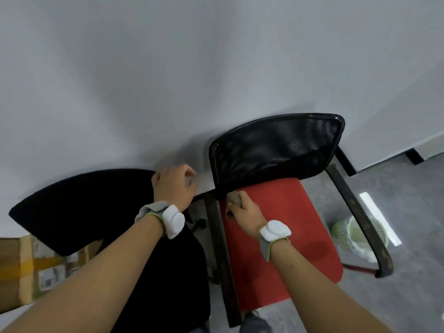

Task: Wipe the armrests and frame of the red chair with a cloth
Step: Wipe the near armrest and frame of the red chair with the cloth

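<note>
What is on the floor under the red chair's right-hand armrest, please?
A pale green, perforated basket sits on the grey floor below the armrest. The armrest bar crosses it and hides a strip; its contents cannot be made out.

Grey floor [408,212], bearing red chair [276,236] beneath right hand [242,207], black chair [84,207] beneath left hand [175,186], cardboard box [28,265] far left of it, green perforated basket [346,233] right of right hand.
</note>
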